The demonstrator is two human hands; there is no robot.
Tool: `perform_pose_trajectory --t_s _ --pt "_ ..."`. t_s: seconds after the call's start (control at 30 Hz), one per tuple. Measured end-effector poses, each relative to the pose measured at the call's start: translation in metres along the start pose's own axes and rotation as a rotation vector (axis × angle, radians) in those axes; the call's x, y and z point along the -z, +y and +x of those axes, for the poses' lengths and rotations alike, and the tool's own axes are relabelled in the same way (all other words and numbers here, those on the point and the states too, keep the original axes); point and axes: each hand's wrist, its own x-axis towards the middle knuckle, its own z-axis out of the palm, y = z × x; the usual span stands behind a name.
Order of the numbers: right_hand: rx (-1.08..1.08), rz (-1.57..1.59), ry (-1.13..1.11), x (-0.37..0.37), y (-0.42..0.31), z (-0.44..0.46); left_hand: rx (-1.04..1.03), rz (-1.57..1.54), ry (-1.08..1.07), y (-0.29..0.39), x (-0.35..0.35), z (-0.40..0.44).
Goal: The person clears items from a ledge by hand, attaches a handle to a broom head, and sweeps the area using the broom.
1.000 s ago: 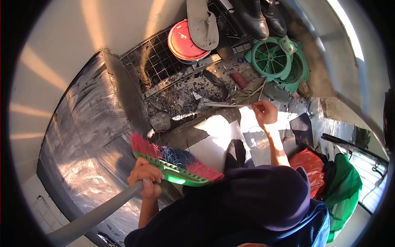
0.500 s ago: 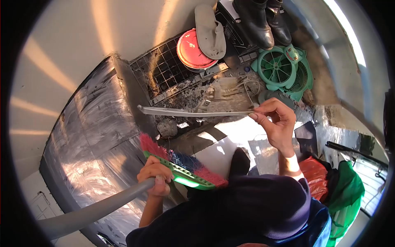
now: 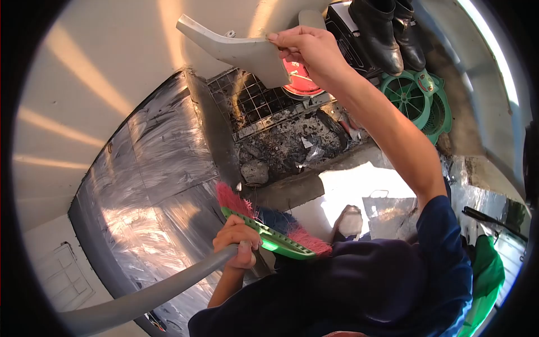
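My left hand [image 3: 237, 242] is wrapped round a broom [image 3: 289, 245] where its grey handle meets the green head. The broom's pink and dark blue bristles point away from me. Stretched far forward, my right hand [image 3: 311, 49] pinches the edge of a curved grey plastic piece [image 3: 236, 53] between thumb and fingers. That piece hangs in front of the wall, over the wire rack [image 3: 255, 104], and partly covers a red lid [image 3: 302, 81]. Below it lies a strip of dark dirt and scraps [image 3: 286, 137], with a stone-like lump [image 3: 255, 172] at its left end.
Black boots [image 3: 379, 33] stand at the back right, beside a green plastic fan-like frame [image 3: 407, 98]. A grey slipper [image 3: 312, 18] shows partly behind my right hand. To the left is a smeared grey panel [image 3: 151, 151]; green cloth [image 3: 487, 269] hangs at right.
My right hand has moved forward and left, raising the plastic piece from above the dirt to the wall and turning its broad side into view. My left hand keeps its hold on the broom.
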Motion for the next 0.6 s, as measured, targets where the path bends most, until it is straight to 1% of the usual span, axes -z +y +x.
perform_pose_trajectory --t_s 0.07,0.17,0.27,0.37,0.47,0.57,0.6 --pt "-0.012 -0.041 -0.017 -0.019 0.001 0.031 0.022 0.029 -0.008 0.0 -0.001 -0.001" --pt "-0.03 -0.206 -0.122 -0.052 -0.003 0.061 0.0 0.005 0.024 -0.001 -0.003 0.003" --pt "-0.001 -0.542 -0.218 -0.08 0.004 0.083 -0.008 0.025 0.015 -0.001 -0.003 0.005" --pt "0.117 -0.956 -0.147 -0.095 0.046 0.117 0.041 0.055 0.016 0.0 -0.006 0.005" --pt "0.116 -1.007 0.025 -0.093 0.093 0.142 0.056 0.075 0.011 0.002 -0.006 0.006" --pt "0.09 -0.882 0.112 -0.072 0.125 0.168 0.054 0.081 0.057 0.003 -0.008 0.004" --pt "0.099 -0.912 0.136 -0.066 0.132 0.175 0.056 0.086 0.061 0.004 -0.008 0.002"
